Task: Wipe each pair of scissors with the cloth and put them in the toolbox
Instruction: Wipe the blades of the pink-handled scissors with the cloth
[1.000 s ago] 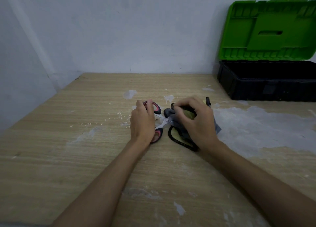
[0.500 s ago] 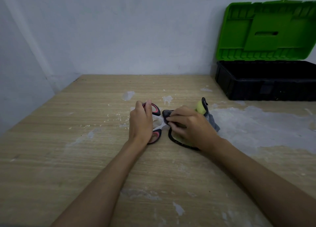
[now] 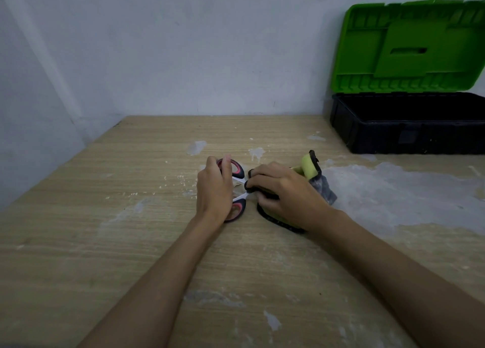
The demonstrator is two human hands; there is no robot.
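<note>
A pair of scissors (image 3: 237, 173) with red-and-black handles lies spread wide on the wooden table (image 3: 131, 229). My left hand (image 3: 214, 190) grips its handles, fingers curled through and over the loops. My right hand (image 3: 286, 195) pinches a yellow-green cloth (image 3: 308, 165) with a black edge, bunched around the blades near the pivot. The blades are hidden under the cloth and my fingers. A grey piece (image 3: 324, 190) pokes out behind my right hand. The toolbox (image 3: 393, 135) stands at the far right, black tray open, green lid (image 3: 409, 43) upright.
A white wall runs along the table's back and left side. Pale patches of worn surface spread to the right of my hands, toward the toolbox. No other scissors show on the table.
My right hand slid with the cloth along the blades toward the pivot and my left hand. A flap of the cloth now stands up behind it. The left hand stayed put.
</note>
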